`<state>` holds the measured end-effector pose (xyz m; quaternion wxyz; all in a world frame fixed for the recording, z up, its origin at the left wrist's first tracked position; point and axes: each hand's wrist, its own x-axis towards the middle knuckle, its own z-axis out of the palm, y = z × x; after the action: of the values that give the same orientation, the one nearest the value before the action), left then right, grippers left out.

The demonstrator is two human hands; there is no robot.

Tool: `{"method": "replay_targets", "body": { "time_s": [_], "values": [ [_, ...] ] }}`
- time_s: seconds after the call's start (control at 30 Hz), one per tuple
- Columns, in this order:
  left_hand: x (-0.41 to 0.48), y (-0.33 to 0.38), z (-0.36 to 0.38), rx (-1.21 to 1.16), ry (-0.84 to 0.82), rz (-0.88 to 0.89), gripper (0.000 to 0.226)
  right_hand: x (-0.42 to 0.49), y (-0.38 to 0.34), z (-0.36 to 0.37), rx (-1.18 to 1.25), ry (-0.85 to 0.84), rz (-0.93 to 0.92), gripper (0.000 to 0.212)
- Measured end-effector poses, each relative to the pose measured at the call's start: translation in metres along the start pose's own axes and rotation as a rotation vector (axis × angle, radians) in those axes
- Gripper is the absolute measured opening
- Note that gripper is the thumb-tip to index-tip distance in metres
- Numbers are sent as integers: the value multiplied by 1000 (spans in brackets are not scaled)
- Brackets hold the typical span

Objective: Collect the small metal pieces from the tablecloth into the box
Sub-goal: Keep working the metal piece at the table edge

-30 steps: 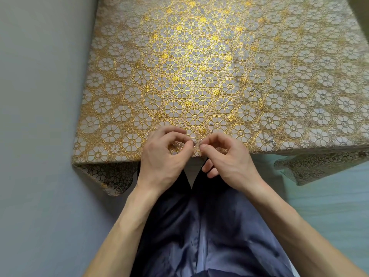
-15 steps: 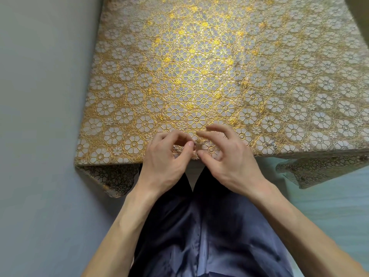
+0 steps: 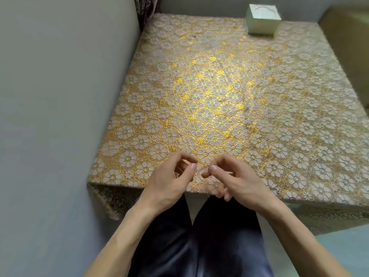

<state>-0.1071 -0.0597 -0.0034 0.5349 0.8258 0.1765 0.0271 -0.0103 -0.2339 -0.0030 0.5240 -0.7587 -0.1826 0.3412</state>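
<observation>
Fingers point(image 3: 180, 155) of the left hand point(image 3: 165, 182) are curled inward, the thumb tip brought up near the index; the right hand point(image 3: 241, 182) mirrors it, thumb and index tips close together and the lower fingers tucked under; the two thumb tips nearly meet over the near edge of the tablecloth point(image 3: 209, 96). Whether either hand pinches a piece I cannot tell; a faint glint shows inside the left palm and a thin pale line beside the right index, both too small to name. Held so close, the hands are probably working one tiny piece between fingertips, since a pinch is the only grip such small things allow.

Several small metal pieces point(image 3: 276, 189) lie loose as dark specks on the cloth, one near the front edge to the right of the right hand, others further in toward the middle; their long axes and headings are too small to read. The box point(image 3: 261, 23) stands at the far edge, well apart from both hands; each piece gathered here would seemingly need a long reach forward to be dropped in.
</observation>
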Motion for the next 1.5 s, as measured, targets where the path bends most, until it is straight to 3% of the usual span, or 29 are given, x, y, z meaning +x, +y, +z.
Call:
{"method": "replay_targets", "body": {
  "time_s": [0.17,0.33,0.5,0.63,0.77,1.03,1.13,1.27,1.4,1.5],
  "values": [
    [0,7,-3,-186,-42,-130,12,27,-28,-22,4,-32,45,16],
    [1,22,18,-456,-43,-337,18,71,-66,-28,-409,-84,-66,12],
    [8,26,37,-314,-15,-372,17,108,-92,-12,-862,-198,-210,10],
    [9,31,41,-99,22,-370,18,122,-94,7,-1003,-234,-290,19],
    [3,41,41,141,7,-318,38,121,-84,8,-865,-173,-223,33],
    [-4,34,14,303,-105,-211,37,49,-28,-14,-602,229,-162,15],
    [0,25,-5,347,-75,-190,33,17,-1,2,-645,299,-104,16],
    [31,6,-25,467,72,-31,28,-2,18,29,-781,407,-73,38],
    [65,-10,-26,754,-19,167,41,3,12,43,-870,442,2,48],
    [76,-19,-27,787,-44,279,36,3,4,46,-887,450,73,51]
  ]
}}
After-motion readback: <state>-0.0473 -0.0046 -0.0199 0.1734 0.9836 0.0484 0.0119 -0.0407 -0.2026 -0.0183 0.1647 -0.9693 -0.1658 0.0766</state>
